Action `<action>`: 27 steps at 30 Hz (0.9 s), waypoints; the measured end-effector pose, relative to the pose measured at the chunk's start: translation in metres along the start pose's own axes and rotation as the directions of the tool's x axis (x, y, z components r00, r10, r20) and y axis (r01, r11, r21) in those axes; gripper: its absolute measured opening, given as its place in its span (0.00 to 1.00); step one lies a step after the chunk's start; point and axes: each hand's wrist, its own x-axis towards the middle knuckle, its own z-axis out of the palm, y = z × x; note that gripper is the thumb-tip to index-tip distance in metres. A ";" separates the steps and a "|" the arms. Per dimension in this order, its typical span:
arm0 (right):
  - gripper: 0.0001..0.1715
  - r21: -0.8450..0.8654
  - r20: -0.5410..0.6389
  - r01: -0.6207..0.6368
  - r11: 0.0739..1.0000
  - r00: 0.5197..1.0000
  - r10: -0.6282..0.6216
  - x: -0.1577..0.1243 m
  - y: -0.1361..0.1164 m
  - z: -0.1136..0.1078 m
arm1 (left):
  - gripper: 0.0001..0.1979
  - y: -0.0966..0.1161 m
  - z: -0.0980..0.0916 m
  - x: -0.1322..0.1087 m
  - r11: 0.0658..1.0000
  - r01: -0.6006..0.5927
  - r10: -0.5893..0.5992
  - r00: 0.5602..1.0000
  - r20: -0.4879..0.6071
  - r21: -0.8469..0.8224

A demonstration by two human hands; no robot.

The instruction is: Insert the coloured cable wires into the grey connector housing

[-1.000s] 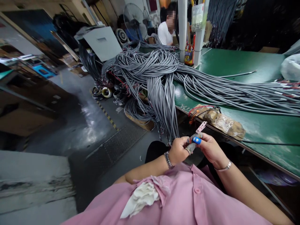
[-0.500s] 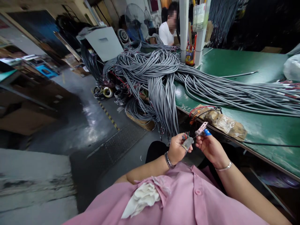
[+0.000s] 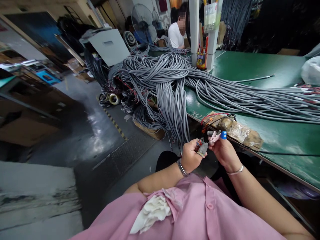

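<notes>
My left hand is closed around a small bunch of thin coloured wires, whose ends fan out above the fingers. A grey cover wraps its thumb. Close beside it on the right, my right hand pinches a small pale-pink, clip-like tool with dark parts; its exact kind is unclear. Blue covering caps the right thumb. The tool is near the wire ends, but I cannot tell whether it touches them. My fingers hide the lower part of the wires.
A wooden block wrapped in clear tape lies along the edge of the green table. Long grey cables are heaped across the table and hang over its left end. Behind a white post sits another person.
The pink tool has turned in my right hand and shows more of its two arms. My left hand has shifted slightly right, and the wire ends have risen a little.
</notes>
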 end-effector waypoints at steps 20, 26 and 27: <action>0.29 0.095 -0.022 -0.151 0.984 0.988 0.154 -0.008 0.009 -0.027 | 0.18 -0.015 -0.006 -0.009 0.986 0.136 -0.126 0.987 0.104 -0.098; 0.26 -0.088 -0.185 -0.177 0.980 0.970 0.158 -0.019 0.036 -0.074 | 0.27 0.028 -0.051 -0.016 0.974 0.037 -0.009 0.992 0.128 -0.224; 0.26 -0.176 -0.231 -0.184 0.967 0.962 0.142 -0.021 0.042 -0.085 | 0.32 0.038 -0.062 -0.017 0.965 0.022 0.028 0.982 0.187 -0.261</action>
